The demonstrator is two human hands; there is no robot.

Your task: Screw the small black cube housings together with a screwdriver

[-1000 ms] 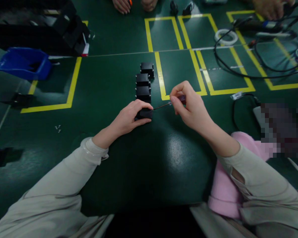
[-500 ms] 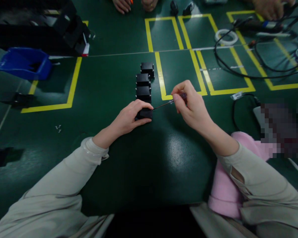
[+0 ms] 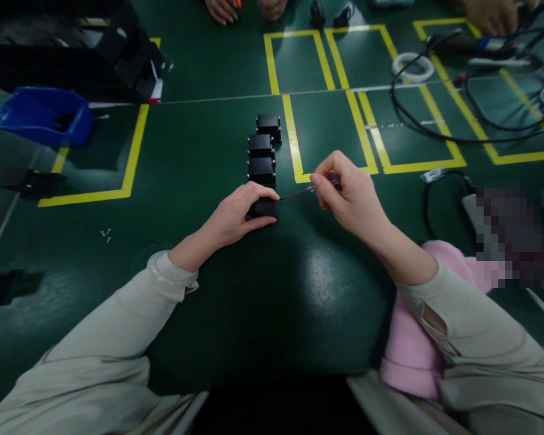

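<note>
My left hand [image 3: 236, 212] is closed around a small black block-shaped part [image 3: 265, 208], thumb on the near side and fingers on the far side. My right hand [image 3: 347, 190] grips a screwdriver [image 3: 333, 179] by its dark, translucent handle. The thin shaft slants left, and its tip meets the right end of the held part, close to my left fingertips. Just beyond lies a column of similar black blocks [image 3: 262, 167] with small shiny screws at their corners. Whether a screw sits under the tip is hidden.
Tiny screws [image 3: 106, 234] lie on the green table at left. A blue bin [image 3: 45, 118] and black racks [image 3: 118, 57] stand further back. At right are a white tape roll [image 3: 412, 67], black cables [image 3: 435, 130] and a pink cloth [image 3: 410, 356]. Other people's hands [image 3: 223, 9] rest at the far edge.
My right hand has shifted slightly, its grip on the screwdriver handle turned a little. My left hand and the held part stay where they were.
</note>
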